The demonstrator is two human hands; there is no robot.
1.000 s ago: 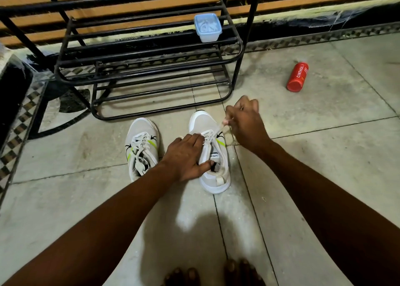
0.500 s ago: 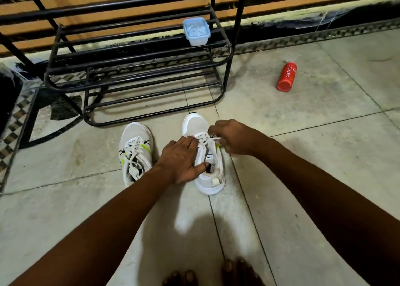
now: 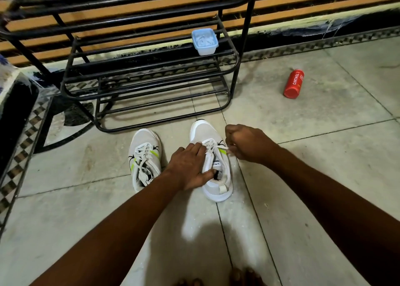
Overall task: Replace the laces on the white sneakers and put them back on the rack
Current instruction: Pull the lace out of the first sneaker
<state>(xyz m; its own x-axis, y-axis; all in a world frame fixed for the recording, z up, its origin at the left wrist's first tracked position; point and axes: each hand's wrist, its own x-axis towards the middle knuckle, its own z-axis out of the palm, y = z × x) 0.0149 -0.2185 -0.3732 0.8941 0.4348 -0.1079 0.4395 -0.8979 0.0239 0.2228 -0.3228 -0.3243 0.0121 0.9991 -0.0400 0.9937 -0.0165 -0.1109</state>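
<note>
Two sneakers sit on the tiled floor (image 3: 324,147) right in front of the rack (image 3: 151,69), not on it yet. The left sneaker (image 3: 145,156) looks fully laced, with the loose lace piled over its tongue. The right sneaker (image 3: 211,162) is the one being worked on.

What's changed: a second ago the right hand (image 3: 245,144) was up high beyond the toe, pulling the lace (image 3: 223,148) taut. Half a second ago it dropped down over the eyelets. Now it's off to the shoe's right side, fingers curled tight around the lace end, with a short white stretch running from the fist back to the upper eyelets. The left hand (image 3: 190,166) hasn't budged: fingers spread flat along the left side of the shoe, thumb hooked at the opening, pinning it down.

My read is one more crossing just got pulled through and snugged, so this shoe is maybe halfway up. The upper eyelets near the tongue look unthreaded, though it's hard to be sure.

Count: two sneakers, two hands, one rack, one small blue tub (image 3: 204,41) on a rack shelf, one red bottle (image 3: 294,83) lying on the floor well off to the right.
</note>
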